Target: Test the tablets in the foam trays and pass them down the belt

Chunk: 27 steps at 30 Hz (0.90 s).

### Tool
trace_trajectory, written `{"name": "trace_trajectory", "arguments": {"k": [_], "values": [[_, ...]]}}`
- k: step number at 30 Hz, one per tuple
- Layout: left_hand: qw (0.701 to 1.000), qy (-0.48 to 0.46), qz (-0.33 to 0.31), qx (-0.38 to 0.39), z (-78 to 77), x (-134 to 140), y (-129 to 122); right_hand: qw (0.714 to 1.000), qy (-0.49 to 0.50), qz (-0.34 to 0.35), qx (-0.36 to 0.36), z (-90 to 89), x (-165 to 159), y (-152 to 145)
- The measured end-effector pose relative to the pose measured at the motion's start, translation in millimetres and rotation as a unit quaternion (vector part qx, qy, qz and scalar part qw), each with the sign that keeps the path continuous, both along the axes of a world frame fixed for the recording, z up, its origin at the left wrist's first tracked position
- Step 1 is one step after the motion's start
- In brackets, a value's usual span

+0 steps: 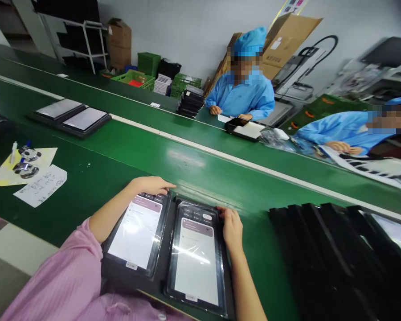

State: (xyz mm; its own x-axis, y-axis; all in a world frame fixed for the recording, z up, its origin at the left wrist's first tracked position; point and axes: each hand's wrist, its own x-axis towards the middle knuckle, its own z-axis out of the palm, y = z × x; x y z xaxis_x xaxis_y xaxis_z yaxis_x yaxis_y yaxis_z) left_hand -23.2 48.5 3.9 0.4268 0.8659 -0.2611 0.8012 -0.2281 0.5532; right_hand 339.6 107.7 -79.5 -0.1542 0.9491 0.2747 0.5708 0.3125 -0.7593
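Note:
Two tablets with lit screens lie side by side in a black tray (165, 249) at the near edge of the bench. Clear film covers the right tablet (197, 263); the left tablet (137, 236) shows a similar white page with a mauve banner. My left hand (151, 184) lies across the top end of the left tablet, a finger stretched toward the gap between the two. Along the tray's right upper side, my right hand (232, 227) is closed around the edge, fingertips near the top corner of the right tablet.
Black trays (321, 249) are stacked at right, one with a tablet. Another tray with two tablets (87, 119) sits at far left. Left of me are a handwritten paper (42, 185) and metal stamp-like pieces (26, 168). Two co-workers in blue (243, 96) work across the green bench.

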Motion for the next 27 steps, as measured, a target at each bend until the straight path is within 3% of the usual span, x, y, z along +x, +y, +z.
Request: {"name": "trace_trajectory", "arguments": {"k": [11,15,20,23,27], "values": [[0.988,0.121,0.029,0.091,-3.9,34,-4,0.996,-0.081,0.016,0.034,16.4,-2,-11],[0.988,0.063,0.056,0.13,3.6,25,-5,0.995,-0.092,0.014,0.024,18.0,0,-16],[0.987,-0.018,0.119,0.106,8.6,11,-4,0.996,-0.085,0.027,0.003,19.7,-1,-20],[0.992,0.041,0.073,0.092,4.2,14,-6,0.997,-0.07,0.029,-0.004,19.8,-3,-21],[0.983,0.111,-0.035,0.141,-7.0,33,-19,0.998,-0.056,0.015,0.001,15.9,-6,-21]]}}
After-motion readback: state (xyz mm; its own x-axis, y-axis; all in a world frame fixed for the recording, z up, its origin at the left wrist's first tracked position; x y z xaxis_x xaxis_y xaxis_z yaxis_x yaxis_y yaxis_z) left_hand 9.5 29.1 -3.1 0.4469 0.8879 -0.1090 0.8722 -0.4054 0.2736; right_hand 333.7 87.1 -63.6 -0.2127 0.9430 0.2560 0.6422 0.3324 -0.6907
